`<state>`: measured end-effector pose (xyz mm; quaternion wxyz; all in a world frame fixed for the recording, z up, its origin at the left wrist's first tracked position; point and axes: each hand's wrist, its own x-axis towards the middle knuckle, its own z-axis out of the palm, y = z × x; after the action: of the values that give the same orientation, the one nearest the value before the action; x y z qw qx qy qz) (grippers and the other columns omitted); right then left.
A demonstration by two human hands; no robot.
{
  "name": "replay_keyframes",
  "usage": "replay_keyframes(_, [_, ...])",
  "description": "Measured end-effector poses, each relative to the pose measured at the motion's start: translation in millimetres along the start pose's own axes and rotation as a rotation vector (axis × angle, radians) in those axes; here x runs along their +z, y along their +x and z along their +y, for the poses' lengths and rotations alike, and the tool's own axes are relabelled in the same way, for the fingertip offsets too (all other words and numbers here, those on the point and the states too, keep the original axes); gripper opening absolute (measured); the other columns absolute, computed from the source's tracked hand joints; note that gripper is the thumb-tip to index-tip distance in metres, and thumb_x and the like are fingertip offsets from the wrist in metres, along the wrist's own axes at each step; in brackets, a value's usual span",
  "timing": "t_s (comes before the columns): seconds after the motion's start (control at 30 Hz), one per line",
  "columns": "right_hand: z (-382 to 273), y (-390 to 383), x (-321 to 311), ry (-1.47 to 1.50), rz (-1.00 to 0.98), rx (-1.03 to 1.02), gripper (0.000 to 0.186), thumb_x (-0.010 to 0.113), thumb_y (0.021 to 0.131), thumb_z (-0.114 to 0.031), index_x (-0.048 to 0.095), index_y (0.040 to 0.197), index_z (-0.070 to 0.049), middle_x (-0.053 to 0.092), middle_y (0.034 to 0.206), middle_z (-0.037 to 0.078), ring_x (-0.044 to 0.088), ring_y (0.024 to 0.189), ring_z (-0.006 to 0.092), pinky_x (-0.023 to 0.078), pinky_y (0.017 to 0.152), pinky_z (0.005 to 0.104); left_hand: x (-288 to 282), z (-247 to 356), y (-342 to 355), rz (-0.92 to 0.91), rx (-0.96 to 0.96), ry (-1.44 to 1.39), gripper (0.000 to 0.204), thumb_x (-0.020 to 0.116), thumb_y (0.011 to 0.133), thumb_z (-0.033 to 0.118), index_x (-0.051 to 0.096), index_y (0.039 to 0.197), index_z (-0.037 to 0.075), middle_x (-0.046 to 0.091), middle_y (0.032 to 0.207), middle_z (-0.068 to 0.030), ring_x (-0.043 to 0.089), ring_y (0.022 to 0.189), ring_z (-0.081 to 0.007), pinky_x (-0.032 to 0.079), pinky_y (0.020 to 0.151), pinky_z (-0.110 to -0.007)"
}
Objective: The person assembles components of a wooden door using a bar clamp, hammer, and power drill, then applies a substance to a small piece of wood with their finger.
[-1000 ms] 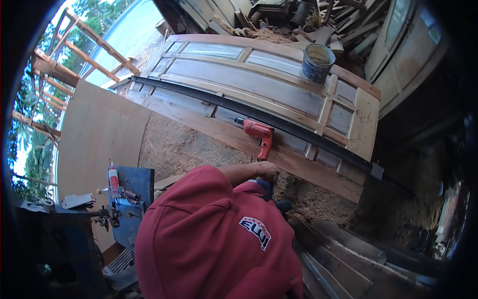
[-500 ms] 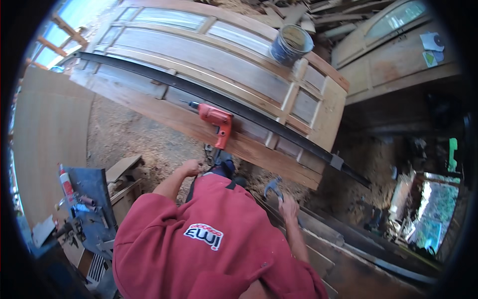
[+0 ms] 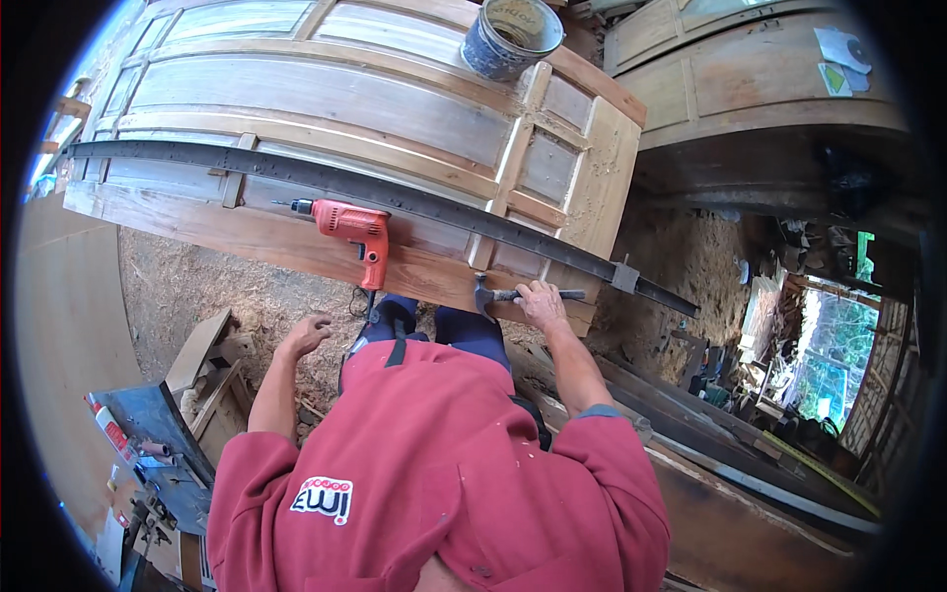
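L hand (image 3: 308,336): grip half open, nothing held
R hand (image 3: 541,304): grip closed on hammer (image 3: 506,295) handle
Hammer: at door's (image 3: 316,97) nr edge, R of drill (image 3: 347,223); contact unclear
Drill: on door, beside dk bar (image 3: 434,206)
Bucket (image 3: 492,53): on door, far side

Your right hand (image 3: 541,304) grips a claw hammer (image 3: 505,295), head toward nine o'clock. At ten from it, a red power drill (image 3: 350,223) lies on a panelled wooden door (image 3: 316,107); at twelve stands a bucket (image 3: 486,53). Your left hand (image 3: 308,335) hangs at seven from the drill.
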<state>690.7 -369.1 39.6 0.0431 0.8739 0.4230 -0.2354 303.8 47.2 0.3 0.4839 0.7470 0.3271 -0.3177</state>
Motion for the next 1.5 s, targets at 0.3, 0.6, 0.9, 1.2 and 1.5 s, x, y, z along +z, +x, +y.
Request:
replay_keyframes(0.3, [13.0,-2.6,8.6,0.293,0.166,-0.044,0.025,0.066,0.087,-0.015,0.068,0.111,-0.01,0.063,0.108,0.013,0.063,0.105,0.0344,0.054,0.087,0.046,43.3,10.7,-20.6,-0.017,-0.276,-0.131,0.045,0.065,0.088,0.025,0.067,0.129,0.006,0.073,0.105,-0.0105,0.068,0.091,-0.0189,0.055,0.076,-0.035])
replay_keyframes(0.6, [101.6,11.8,-17.7,0.519,0.173,-0.299,0.018,0.061,0.093,-0.018,0.069,0.106,-0.01,0.066,0.105,0.015,0.066,0.1,0.0367,0.055,0.085,0.0472,157.5,157.4,3.3,-0.099,-0.208,0.104,0.044,0.059,0.091,0.036,0.069,0.124,0.008,0.074,0.107,-0.018,0.071,0.097,-0.0323,0.057,0.08,-0.042])
replay_keyframes(0.9, [164.4,87.5,-13.6,0.268,0.249,-0.336,0.066,0.05,0.101,-0.045,0.04,0.15,-0.001,0.04,0.156,0.019,0.035,0.147,0.0343,0.026,0.121,0.0469,185.2,216.0,-21.9,-0.047,-0.166,0.055,0.047,0.057,0.088,0.032,0.068,0.124,0.004,0.069,0.12,-0.0226,0.065,0.116,-0.0376,0.05,0.099,-0.041])
replay_keyframes(1.2, [187.1,163.1,-40.6,0.266,0.378,-0.18,0.071,0.044,0.102,-0.052,0.037,0.154,-0.005,0.033,0.162,0.018,0.025,0.152,0.0335,0.018,0.124,0.0471,212.0,225.5,-34.0,-0.098,-0.186,0.023,0.049,0.056,0.089,0.031,0.064,0.132,0.009,0.069,0.124,-0.02,0.063,0.118,-0.0356,0.049,0.102,-0.04])
replay_keyframes(1.5, [170.1,213.6,-62.6,-0.156,0.068,-0.488,0.069,0.054,0.098,-0.045,0.034,0.155,-0.011,0.027,0.165,0.012,0.022,0.153,0.0326,0.023,0.122,0.0511,164.0,252.3,-15.4,0.033,-0.176,-0.225,0.05,0.059,0.094,0.029,0.058,0.136,0.002,0.065,0.131,-0.0206,0.063,0.119,-0.0301,0.049,0.099,-0.039])
